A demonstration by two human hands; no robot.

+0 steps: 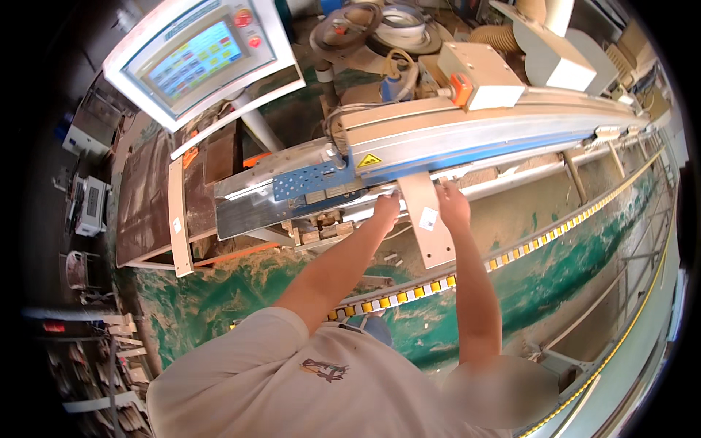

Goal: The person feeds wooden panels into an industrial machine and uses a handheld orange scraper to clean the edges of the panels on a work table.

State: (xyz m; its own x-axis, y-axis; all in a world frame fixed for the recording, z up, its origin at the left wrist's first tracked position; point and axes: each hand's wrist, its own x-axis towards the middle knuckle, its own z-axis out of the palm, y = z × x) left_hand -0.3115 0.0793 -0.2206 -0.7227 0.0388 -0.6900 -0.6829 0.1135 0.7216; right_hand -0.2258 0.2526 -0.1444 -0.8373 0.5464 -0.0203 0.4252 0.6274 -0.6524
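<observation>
A pale beige board [431, 244] with a white label and small holes at its near end sticks out from under the blue lower edge of a long machine [475, 152]. My left hand [387, 208] is closed at the board's left edge, fingers curled and partly hidden. On the opposite edge my right hand [454, 204] grips the board, fingertips close to the machine's blue edge. The board's far end is out of sight beneath the machine. Left of my left hand lies a blue perforated plate [310, 180] over a metal bed [255, 212].
A control panel [193, 62] with a lit screen and red buttons stands at upper left. A similar beige board [177, 219] leans on a brown-topped table [146, 197]. A yellow-and-white roller rail [409, 296] runs in front of me. Hoses and rings [401, 33] lie behind the machine.
</observation>
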